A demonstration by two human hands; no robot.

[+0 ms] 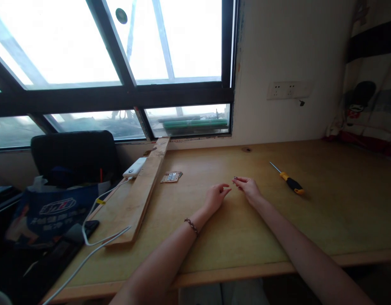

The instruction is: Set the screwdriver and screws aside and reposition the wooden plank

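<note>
My right hand [248, 189] pinches a small metallic piece [234, 178] between thumb and fingertips, just above the middle of the table; it is too small to name. Close by on its left, my left hand [216, 196] has its thumb and forefinger apart with nothing visible between them. A bracelet [191, 226] circles the left wrist. Off to the right lies a screwdriver [289, 181] with a yellow and black handle, its shaft pointing back and left. Left of my hands, a small flat board with metal plates [171, 176] rests on the table.
A long wooden plank [141, 196] lies along the table's left side. A white power adapter [134, 167] with a white cable [87, 228] sits beside it. Beyond are a dark chair [76, 148], a blue bag [55, 214] and a window. A wall socket [289, 90] is at the back right.
</note>
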